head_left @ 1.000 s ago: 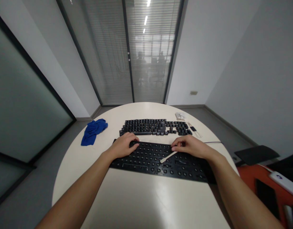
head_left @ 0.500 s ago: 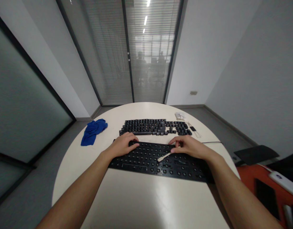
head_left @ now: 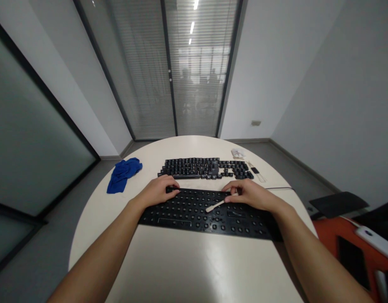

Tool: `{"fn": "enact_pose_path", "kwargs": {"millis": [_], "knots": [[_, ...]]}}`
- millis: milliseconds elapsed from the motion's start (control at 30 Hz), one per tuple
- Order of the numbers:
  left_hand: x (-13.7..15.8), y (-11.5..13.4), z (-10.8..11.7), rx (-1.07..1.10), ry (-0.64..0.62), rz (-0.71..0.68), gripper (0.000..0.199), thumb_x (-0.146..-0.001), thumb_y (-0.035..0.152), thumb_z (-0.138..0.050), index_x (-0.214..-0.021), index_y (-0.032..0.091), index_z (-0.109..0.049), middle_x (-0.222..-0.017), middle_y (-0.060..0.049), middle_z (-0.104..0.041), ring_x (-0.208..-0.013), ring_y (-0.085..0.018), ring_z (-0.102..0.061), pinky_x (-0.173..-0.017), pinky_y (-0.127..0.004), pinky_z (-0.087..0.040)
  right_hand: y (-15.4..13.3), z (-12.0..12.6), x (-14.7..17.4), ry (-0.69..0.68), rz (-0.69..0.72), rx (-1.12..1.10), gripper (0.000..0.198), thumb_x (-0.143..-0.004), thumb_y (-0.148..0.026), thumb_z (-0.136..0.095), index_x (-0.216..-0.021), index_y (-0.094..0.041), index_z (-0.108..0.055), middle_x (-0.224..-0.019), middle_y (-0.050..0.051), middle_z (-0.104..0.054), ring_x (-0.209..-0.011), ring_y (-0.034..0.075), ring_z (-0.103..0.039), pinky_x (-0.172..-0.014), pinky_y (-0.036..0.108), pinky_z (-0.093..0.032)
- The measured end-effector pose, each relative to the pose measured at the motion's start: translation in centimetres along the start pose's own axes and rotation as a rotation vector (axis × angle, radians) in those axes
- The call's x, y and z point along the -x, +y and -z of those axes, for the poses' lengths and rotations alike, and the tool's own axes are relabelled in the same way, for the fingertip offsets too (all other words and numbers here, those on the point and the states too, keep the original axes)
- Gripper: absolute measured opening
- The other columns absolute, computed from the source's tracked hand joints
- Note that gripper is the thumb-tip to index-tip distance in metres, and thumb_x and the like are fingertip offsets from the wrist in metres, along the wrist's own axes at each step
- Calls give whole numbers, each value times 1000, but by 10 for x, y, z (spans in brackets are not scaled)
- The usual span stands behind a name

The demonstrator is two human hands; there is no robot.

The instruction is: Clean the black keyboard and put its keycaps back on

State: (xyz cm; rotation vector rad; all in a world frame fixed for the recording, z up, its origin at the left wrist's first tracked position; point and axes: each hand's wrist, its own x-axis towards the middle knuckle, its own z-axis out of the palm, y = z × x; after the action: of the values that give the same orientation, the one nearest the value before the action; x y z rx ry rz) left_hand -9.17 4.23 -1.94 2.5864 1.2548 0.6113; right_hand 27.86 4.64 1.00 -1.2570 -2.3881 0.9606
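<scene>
A black keyboard base [head_left: 194, 212] without keycaps lies across the round table, its rows of key stems bare. My left hand [head_left: 159, 191] grips its upper left edge, thumb on top and fingers at the far side. In my right hand [head_left: 244, 193] a cream-coloured cotton swab [head_left: 215, 205] is pinched between thumb and fingers. The swab's wider tip points left and down, over the middle of the key stems; whether it touches them I cannot tell. Behind the base, the removed keycaps [head_left: 190, 166] are laid out in keyboard order.
A crumpled blue cloth [head_left: 123, 174] lies at the table's left. Toward the back right are a small clear bag [head_left: 238, 153] and a wire tool with a black handle [head_left: 255, 170]. A cable [head_left: 280, 188] crosses the right edge. An orange chair [head_left: 326, 244] holds a phone [head_left: 353, 259].
The keyboard base has shifted slightly left together with my left hand. The swab tip has moved a little left and up.
</scene>
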Motion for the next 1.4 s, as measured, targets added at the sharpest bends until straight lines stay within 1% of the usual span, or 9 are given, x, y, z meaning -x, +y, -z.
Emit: {"fn": "enact_pose_path", "kwargs": {"millis": [233,367,467,567,633,933,1133,1333,1400], "knots": [[4,-2,15,-64,-34,-10,12,-90,29,-63,-96,26,-72,-97,-3,-70,-96,-22,-63,-87,-35,-50,-3,-3,-2,-18,19,-37,45,-84,-56,-69,-112,-21,-73,-83,3,-71,-76,20,-66,-69,29,-44],[3,10,19,-103,-19,-5,18,-95,28,-54,-93,23,-71,-98,-4,-70,-96,-22,-63,-89,-36,-50,-4,-6,-3,-21,35,-54,43,-86,-55,-69,-111,-21,-73,-84,3,-71,-76,20,-65,-69,29,-45],[-2,28,14,-54,-11,-53,19,-95,35,-58,-104,23,-70,-109,-6,-68,-103,-23,-62,-94,-37,-50,-4,-7,-3,-4,54,-58,41,-88,-54,-67,-111,-21,-73,-87,3,-72,-78,20,-66,-71,30,-46],[-7,46,4,-5,-71,-118,29,-94,39,-62,-118,24,-66,-117,-6,-67,-110,-24,-60,-98,-39,-49,-5,-7,-3,7,67,-48,38,-89,-53,-65,-111,-22,-73,-89,3,-73,-80,21,-67,-72,30,-46],[-9,52,-1,-2,-91,-137,32,-92,40,-65,-120,24,-66,-120,-6,-66,-111,-25,-59,-99,-40,-48,-6,-7,-3,6,66,-43,38,-90,-52,-65,-111,-22,-73,-88,3,-73,-80,21,-67,-73,30,-46],[-9,48,-6,28,-104,-167,32,-91,38,-67,-121,27,-68,-126,-6,-66,-116,-25,-59,-103,-41,-45,-9,-8,-4,37,46,-30,37,-90,-50,-65,-110,-20,-74,-89,4,-74,-81,21,-68,-73,30,-47],[-11,51,-6,31,-104,-143,29,-89,38,-69,-116,25,-69,-123,-5,-67,-114,-24,-60,-102,-40,-46,-8,-6,-4,37,51,-22,37,-91,-50,-64,-111,-21,-73,-88,4,-74,-81,21,-68,-74,31,-48],[-9,45,-2,27,-101,-117,29,-83,32,-73,-110,25,-68,-119,-4,-67,-112,-24,-60,-101,-38,-47,-7,-5,-4,93,49,37,36,-92,-50,-62,-112,-22,-74,-92,5,-75,-81,21,-68,-74,31,-48],[-8,43,-1,26,-98,-104,30,-82,30,-73,-111,25,-68,-118,-4,-67,-112,-24,-59,-100,-38,-47,-8,-6,-4,99,69,44,34,-93,-49,-62,-109,-23,-75,-95,5,-76,-85,21,-68,-77,32,-49]]}}
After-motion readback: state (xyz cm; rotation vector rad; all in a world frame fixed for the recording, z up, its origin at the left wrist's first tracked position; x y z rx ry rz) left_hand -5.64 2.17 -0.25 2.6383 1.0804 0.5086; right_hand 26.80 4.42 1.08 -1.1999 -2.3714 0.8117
